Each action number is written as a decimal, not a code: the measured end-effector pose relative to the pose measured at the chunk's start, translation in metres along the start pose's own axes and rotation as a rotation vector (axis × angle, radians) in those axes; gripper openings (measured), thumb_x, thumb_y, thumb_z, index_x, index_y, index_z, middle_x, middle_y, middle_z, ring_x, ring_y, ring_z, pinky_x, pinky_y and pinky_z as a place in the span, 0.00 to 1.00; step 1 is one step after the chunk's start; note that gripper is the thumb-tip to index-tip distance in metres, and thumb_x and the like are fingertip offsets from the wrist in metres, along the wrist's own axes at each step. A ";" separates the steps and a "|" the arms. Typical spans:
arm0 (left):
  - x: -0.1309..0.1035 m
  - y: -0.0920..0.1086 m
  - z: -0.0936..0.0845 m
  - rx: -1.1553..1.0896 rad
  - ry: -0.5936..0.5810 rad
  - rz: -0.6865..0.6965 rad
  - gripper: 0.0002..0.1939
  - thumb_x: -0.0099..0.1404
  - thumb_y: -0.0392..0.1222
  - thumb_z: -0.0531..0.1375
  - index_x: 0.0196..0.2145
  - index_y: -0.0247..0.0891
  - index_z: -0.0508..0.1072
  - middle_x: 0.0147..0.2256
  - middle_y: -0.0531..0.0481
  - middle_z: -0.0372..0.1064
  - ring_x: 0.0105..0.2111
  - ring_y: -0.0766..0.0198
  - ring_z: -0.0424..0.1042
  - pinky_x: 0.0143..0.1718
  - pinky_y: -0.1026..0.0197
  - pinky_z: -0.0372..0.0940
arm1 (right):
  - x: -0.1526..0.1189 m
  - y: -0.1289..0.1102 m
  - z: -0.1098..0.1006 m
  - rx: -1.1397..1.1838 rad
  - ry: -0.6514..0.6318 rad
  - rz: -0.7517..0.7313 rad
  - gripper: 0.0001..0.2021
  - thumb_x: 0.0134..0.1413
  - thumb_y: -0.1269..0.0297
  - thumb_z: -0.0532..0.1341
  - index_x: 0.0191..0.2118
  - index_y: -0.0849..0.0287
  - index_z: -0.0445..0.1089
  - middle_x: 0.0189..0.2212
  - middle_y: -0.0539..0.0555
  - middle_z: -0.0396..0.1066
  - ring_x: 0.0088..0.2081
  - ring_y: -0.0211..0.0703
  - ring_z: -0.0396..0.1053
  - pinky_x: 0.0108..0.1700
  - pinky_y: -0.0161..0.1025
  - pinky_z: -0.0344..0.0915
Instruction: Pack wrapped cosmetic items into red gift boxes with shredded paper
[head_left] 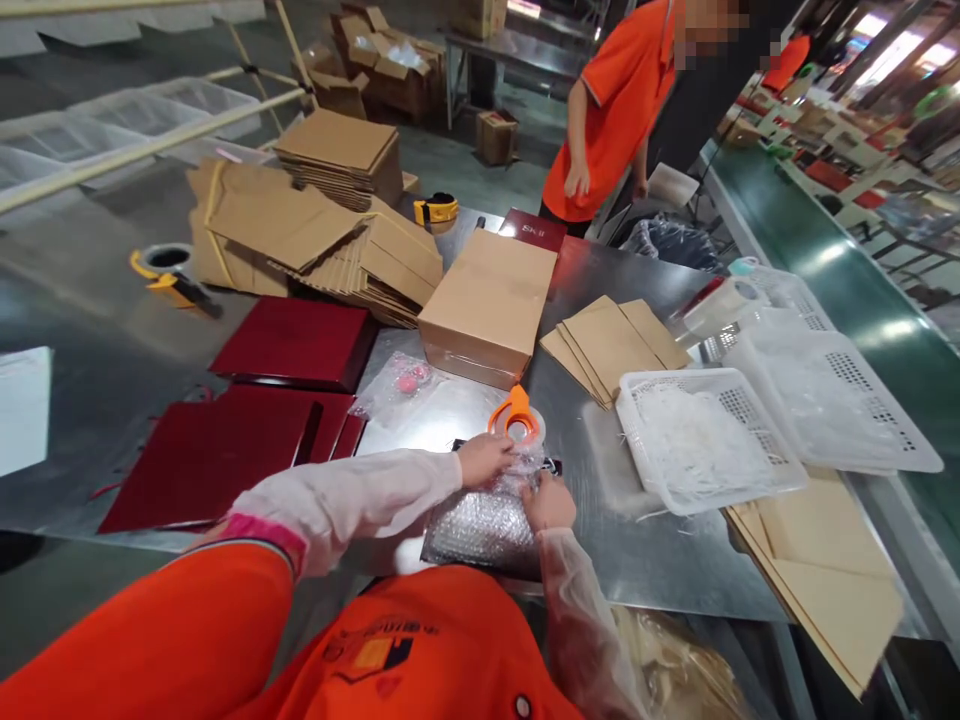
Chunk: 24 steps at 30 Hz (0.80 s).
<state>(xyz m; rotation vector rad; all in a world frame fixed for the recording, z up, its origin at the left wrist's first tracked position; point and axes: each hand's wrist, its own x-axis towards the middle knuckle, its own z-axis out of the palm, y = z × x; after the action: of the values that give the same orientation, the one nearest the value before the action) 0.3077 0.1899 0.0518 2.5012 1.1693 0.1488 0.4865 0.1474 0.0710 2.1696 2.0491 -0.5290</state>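
- While both hands work at the near edge of the metal table (112, 400), the bubble-wrap parcel (484, 525) lies between them.
- Left hand (484, 460) presses its top edge, fingers curled; right hand (549, 503) pinches the side.
- Risk, I think: the orange tape dispenser (516, 415) touches the wrap, so tape may stick wrongly if the wrap slips.
- Count: two white baskets (780, 480), one closed carton (487, 305), three or more red boxes (292, 340); one other person (615, 110) stands beyond.
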 end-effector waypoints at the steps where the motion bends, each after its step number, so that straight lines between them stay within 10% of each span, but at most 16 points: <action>1: 0.001 0.001 0.000 -0.008 -0.011 0.000 0.09 0.67 0.35 0.58 0.43 0.38 0.77 0.45 0.43 0.72 0.46 0.55 0.70 0.50 0.56 0.64 | 0.001 0.002 0.000 0.012 0.072 -0.095 0.16 0.61 0.61 0.59 0.51 0.61 0.72 0.49 0.66 0.73 0.51 0.56 0.71 0.50 0.47 0.67; 6: -0.011 0.010 0.004 0.000 0.052 -0.091 0.23 0.65 0.42 0.62 0.56 0.34 0.68 0.57 0.37 0.65 0.52 0.51 0.68 0.53 0.53 0.63 | 0.020 0.017 0.008 0.131 0.078 -0.597 0.20 0.63 0.71 0.52 0.58 0.60 0.69 0.55 0.59 0.72 0.57 0.48 0.66 0.62 0.44 0.60; 12: -0.027 0.005 0.004 0.084 0.020 -0.286 0.32 0.61 0.51 0.66 0.59 0.35 0.67 0.54 0.34 0.67 0.52 0.44 0.66 0.49 0.48 0.63 | 0.037 0.004 0.020 -0.050 -0.014 -0.224 0.16 0.68 0.64 0.51 0.45 0.60 0.76 0.44 0.61 0.78 0.48 0.50 0.72 0.48 0.40 0.64; 17: -0.012 0.002 0.004 0.030 0.055 -0.167 0.12 0.72 0.43 0.55 0.44 0.37 0.75 0.48 0.42 0.72 0.49 0.55 0.69 0.52 0.56 0.62 | 0.035 -0.004 0.026 -0.040 0.019 -0.193 0.15 0.68 0.65 0.51 0.45 0.63 0.75 0.43 0.63 0.77 0.46 0.49 0.73 0.46 0.39 0.63; 24: -0.010 0.006 0.018 0.089 -0.001 -0.211 0.15 0.73 0.35 0.50 0.43 0.33 0.76 0.40 0.37 0.74 0.45 0.53 0.72 0.46 0.52 0.67 | 0.029 0.011 0.026 -0.033 0.153 -0.214 0.17 0.67 0.67 0.53 0.57 0.58 0.70 0.48 0.62 0.74 0.51 0.51 0.68 0.49 0.42 0.63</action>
<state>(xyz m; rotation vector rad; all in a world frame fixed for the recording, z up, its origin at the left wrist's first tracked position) 0.3100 0.1739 0.0379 2.4319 1.4587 0.0407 0.4932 0.1660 0.0352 2.0423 2.3694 -0.3555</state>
